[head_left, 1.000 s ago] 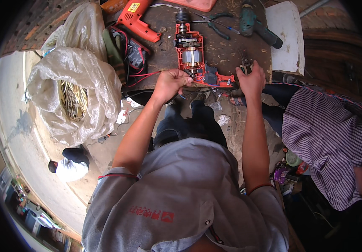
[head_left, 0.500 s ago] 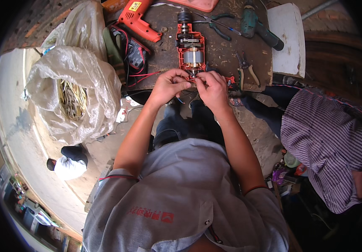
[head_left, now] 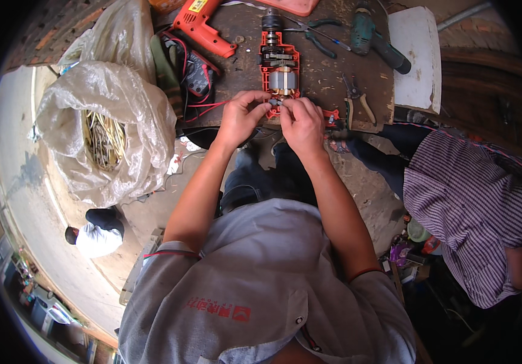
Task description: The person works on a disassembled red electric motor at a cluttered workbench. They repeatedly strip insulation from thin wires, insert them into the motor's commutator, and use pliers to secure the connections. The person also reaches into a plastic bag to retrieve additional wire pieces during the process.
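An opened electric drill (head_left: 283, 82) lies on the wooden bench in its orange-red half shell, chuck at the far end and motor and gears exposed. Both my hands work close together at its near end, by the small parts behind the motor. My left hand (head_left: 243, 116) has thumb and index finger pinched at the shell's left side. Opposite it, my right hand (head_left: 303, 121) is closed, its fingertips over the small parts. What sits between the fingertips is too small or hidden to name. Next to my right hand, an orange-red piece (head_left: 332, 115) pokes out.
Left of the drill lie a red power tool (head_left: 203, 30) and a multimeter (head_left: 200, 74) with red leads. Pliers (head_left: 318, 36), tan-handled cutters (head_left: 356, 103) and a green drill (head_left: 376, 41) lie right. A plastic sack (head_left: 146, 121) stands left; a person in checked clothing (head_left: 467, 206) is at right.
The opened drill appears slightly lower and farther right in the picture, as does the bench. My fingers have shifted a little at its near end; both hands stay there.
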A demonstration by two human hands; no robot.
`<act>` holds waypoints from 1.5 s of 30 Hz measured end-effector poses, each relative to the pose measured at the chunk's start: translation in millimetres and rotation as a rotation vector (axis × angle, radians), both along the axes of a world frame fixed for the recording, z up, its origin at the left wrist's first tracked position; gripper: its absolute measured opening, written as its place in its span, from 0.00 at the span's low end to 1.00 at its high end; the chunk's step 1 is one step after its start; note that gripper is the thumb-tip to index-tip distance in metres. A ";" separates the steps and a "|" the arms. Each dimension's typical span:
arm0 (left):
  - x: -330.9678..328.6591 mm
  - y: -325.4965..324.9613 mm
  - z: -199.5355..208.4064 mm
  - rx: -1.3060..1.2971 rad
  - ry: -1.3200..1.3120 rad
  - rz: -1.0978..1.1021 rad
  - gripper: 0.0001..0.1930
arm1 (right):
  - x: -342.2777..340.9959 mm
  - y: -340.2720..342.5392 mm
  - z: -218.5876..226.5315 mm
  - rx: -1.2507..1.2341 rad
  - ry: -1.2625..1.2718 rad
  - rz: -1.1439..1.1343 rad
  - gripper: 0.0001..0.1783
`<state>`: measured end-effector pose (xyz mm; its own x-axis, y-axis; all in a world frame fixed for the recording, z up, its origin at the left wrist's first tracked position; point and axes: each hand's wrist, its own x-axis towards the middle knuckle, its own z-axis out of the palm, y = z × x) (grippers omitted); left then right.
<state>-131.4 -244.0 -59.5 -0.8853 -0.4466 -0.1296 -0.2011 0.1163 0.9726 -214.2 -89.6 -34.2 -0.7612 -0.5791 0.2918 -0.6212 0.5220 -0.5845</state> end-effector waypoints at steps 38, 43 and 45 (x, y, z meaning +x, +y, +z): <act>-3.4 12.4 11.2 -0.547 0.080 -0.035 0.13 | 15.1 -4.1 14.9 0.320 0.196 0.115 0.15; -8.5 12.7 -2.6 0.297 -0.081 0.138 0.12 | -2.6 1.6 26.4 0.403 0.243 0.217 0.13; -13.9 9.7 -0.3 0.333 -0.145 0.132 0.11 | -4.6 3.4 23.5 0.354 0.202 0.227 0.12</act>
<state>-145.3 -234.3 -59.8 -0.7850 -0.4677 -0.4062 -0.3314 -0.2369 0.9133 -218.8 -86.2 -10.7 -0.5521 -0.8150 0.1759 -0.8258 0.5054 -0.2502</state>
